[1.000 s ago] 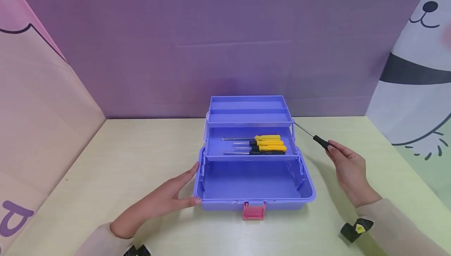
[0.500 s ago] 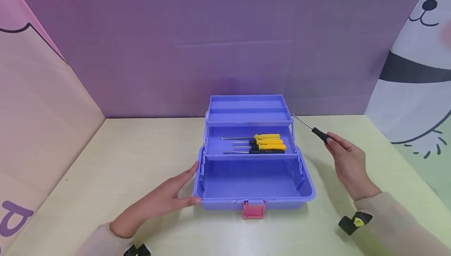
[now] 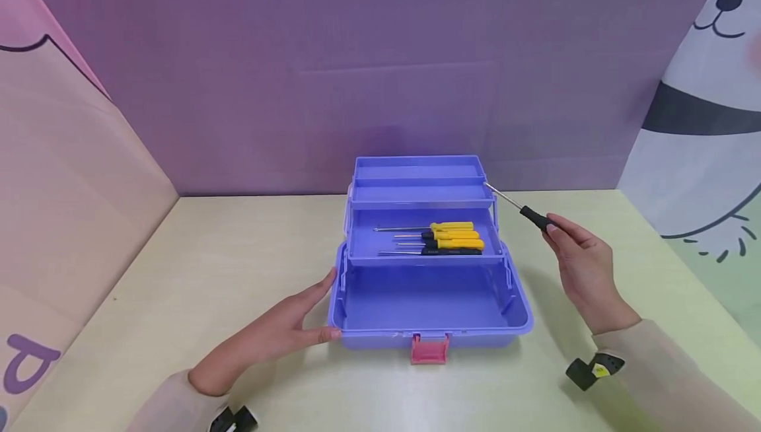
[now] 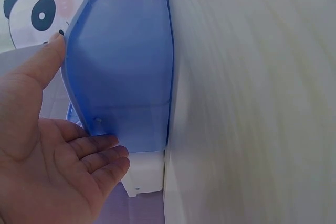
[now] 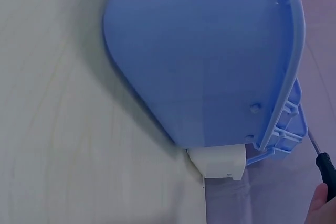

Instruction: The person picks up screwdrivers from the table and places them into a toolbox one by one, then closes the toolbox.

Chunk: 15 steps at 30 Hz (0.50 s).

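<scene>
A blue-purple toolbox point(image 3: 428, 341) stands on the table with its stepped trays raised and a pink latch point(image 3: 429, 351) at the front. My left hand point(image 3: 285, 329) rests on its left side, thumb near the front corner and fingers along the wall; the left wrist view shows them touching the blue side. My right hand point(image 3: 585, 267) pinches the black handle of a screwdriver point(image 3: 533, 216). Its shaft points up and left, the tip by the right end of the top tray point(image 3: 421, 191). Several screwdrivers point(image 3: 454, 244) with yellow or black handles lie in the middle tray point(image 3: 365, 240).
The light wooden table point(image 3: 250, 240) reaches back to a purple backdrop point(image 3: 267, 88). Printed panels stand at both sides, the right one with a panda point(image 3: 707, 154). In the right wrist view, a white part point(image 5: 218, 161) shows behind the toolbox's base.
My right hand has moved left and slightly up, bringing the screwdriver's tip from beside the toolbox to the top tray's right end. The left hand stays against the toolbox.
</scene>
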Each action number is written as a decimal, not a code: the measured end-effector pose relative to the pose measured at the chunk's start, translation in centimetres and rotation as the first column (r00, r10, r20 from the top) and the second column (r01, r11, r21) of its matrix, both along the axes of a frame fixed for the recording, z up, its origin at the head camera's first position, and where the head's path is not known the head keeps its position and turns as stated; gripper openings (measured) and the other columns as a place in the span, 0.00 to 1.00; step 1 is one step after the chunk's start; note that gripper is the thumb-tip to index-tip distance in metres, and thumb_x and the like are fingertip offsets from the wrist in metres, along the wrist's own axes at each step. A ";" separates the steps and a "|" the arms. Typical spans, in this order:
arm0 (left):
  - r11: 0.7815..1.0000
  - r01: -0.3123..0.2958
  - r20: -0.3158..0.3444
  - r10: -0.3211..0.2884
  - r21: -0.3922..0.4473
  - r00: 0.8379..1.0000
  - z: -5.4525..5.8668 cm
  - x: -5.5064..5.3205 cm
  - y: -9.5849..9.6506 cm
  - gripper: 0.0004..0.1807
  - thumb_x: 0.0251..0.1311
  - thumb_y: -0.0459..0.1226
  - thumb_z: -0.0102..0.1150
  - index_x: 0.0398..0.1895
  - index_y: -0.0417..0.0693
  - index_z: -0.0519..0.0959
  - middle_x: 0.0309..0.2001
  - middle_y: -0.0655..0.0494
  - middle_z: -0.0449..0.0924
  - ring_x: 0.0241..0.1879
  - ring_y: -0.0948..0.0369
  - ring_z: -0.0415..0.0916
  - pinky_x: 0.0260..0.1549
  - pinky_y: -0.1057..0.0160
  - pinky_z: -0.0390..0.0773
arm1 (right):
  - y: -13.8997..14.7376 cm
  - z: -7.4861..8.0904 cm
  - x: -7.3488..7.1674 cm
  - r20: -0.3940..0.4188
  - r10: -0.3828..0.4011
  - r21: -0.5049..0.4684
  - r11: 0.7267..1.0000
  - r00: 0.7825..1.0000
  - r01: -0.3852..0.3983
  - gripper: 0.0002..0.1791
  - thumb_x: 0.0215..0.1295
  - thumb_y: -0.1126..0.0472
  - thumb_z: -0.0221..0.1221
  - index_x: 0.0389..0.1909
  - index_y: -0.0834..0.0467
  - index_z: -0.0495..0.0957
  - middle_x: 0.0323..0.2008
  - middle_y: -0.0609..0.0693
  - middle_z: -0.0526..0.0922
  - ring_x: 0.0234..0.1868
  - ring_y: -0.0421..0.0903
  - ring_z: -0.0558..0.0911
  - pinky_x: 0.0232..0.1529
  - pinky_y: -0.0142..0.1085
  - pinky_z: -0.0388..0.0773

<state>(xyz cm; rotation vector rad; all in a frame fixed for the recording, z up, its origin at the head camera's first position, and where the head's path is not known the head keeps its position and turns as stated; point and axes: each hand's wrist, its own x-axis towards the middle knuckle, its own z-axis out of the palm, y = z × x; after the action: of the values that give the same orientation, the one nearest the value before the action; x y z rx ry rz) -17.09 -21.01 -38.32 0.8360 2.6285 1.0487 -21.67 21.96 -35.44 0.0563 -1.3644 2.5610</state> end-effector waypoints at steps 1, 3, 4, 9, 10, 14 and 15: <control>1.000 0.000 0.001 0.000 0.000 1.000 0.0 0.0 0.0 0.50 0.59 0.55 0.58 0.74 0.44 0.44 0.73 0.46 0.47 0.70 0.46 0.50 0.64 0.45 0.58 | 0.0 0.0 0.0 -0.008 0.005 0.001 1.000 1.000 -0.005 0.11 0.59 0.76 0.58 0.38 0.64 0.85 0.38 0.49 0.84 0.40 0.40 0.85 0.48 0.28 0.78; 1.000 -0.001 0.002 0.001 0.000 1.000 0.0 0.0 0.0 0.50 0.59 0.55 0.58 0.74 0.44 0.44 0.73 0.45 0.47 0.70 0.46 0.50 0.64 0.45 0.58 | -0.1 0.1 0.0 -0.020 0.013 -0.001 1.000 1.000 -0.013 0.11 0.59 0.77 0.57 0.38 0.64 0.85 0.38 0.50 0.85 0.40 0.40 0.85 0.48 0.28 0.78; 1.000 -0.003 0.003 0.003 -0.001 1.000 0.0 0.0 0.0 0.50 0.59 0.55 0.58 0.74 0.44 0.44 0.73 0.45 0.47 0.70 0.46 0.50 0.64 0.45 0.58 | -0.2 0.1 0.0 -0.030 0.021 0.001 1.000 0.999 -0.021 0.11 0.59 0.77 0.57 0.38 0.64 0.85 0.38 0.50 0.85 0.41 0.40 0.85 0.47 0.28 0.78; 1.000 -0.007 0.005 0.007 -0.001 1.000 0.0 0.0 0.0 0.50 0.58 0.55 0.58 0.74 0.44 0.44 0.73 0.45 0.47 0.70 0.45 0.50 0.64 0.44 0.58 | -0.6 0.2 0.2 -0.045 0.071 0.012 0.997 0.996 -0.071 0.12 0.61 0.78 0.55 0.38 0.65 0.85 0.38 0.51 0.86 0.42 0.40 0.84 0.47 0.28 0.78; 1.000 -0.007 0.006 0.007 0.000 1.000 0.0 0.0 0.0 0.50 0.58 0.54 0.58 0.74 0.44 0.44 0.73 0.45 0.47 0.70 0.45 0.50 0.64 0.44 0.58 | -0.7 0.3 0.2 -0.042 0.086 0.022 0.996 0.995 -0.085 0.13 0.61 0.78 0.54 0.38 0.64 0.85 0.38 0.50 0.85 0.43 0.40 0.84 0.48 0.28 0.78; 1.000 -0.005 0.009 0.005 -0.004 1.000 0.1 0.0 0.0 0.50 0.59 0.54 0.58 0.74 0.43 0.44 0.73 0.45 0.46 0.70 0.45 0.49 0.64 0.44 0.57 | -1.1 0.5 0.2 -0.021 0.136 0.096 0.986 0.991 -0.133 0.13 0.63 0.76 0.54 0.39 0.62 0.85 0.39 0.49 0.85 0.43 0.39 0.83 0.49 0.27 0.77; 1.000 -0.006 0.004 0.006 -0.008 1.000 0.2 0.0 0.0 0.50 0.59 0.55 0.58 0.74 0.43 0.44 0.73 0.44 0.47 0.70 0.45 0.49 0.64 0.44 0.57 | -1.2 0.5 0.1 -0.013 0.146 0.117 0.983 0.989 -0.144 0.13 0.64 0.75 0.54 0.39 0.61 0.85 0.39 0.48 0.84 0.43 0.38 0.83 0.49 0.27 0.76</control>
<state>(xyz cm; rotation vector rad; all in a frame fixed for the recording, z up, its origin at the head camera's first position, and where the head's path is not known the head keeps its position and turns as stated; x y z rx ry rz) -17.08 -20.97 -38.15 0.8245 2.6317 1.0390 -21.56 20.78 -34.94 0.2111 -1.5534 2.5855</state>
